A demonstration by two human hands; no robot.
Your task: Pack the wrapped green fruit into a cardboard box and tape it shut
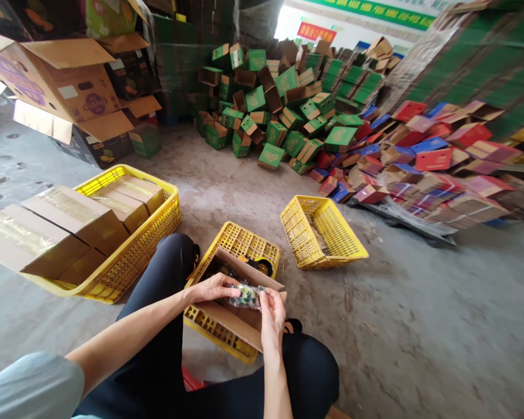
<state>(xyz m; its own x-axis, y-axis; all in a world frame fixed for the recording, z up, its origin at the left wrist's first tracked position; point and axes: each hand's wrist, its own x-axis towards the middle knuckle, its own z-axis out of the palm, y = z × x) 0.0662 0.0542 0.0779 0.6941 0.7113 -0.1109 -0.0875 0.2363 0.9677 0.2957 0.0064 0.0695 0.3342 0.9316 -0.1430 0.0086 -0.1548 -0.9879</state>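
Between my two hands is a small clear plastic packet point(247, 295) with dark and yellowish-green contents I cannot make out. My left hand point(216, 287) pinches its left end, and my right hand point(273, 305) grips the right end. Both hands are over an open cardboard box point(233, 323), whose inside is dark and partly covered by them. That box rests on an upturned yellow plastic crate point(220, 338) between my legs. A tape dispenser point(262, 266), black and yellow, lies on the crate just behind the box.
To the left, a long yellow crate point(128, 260) holds several taped cardboard boxes point(67, 212). Another yellow crate point(303, 250) stands at the right on the concrete floor. Green cartons point(271, 156) and red and blue cartons point(432, 160) are heaped behind. Larger open cartons point(70, 81) are stacked back left.
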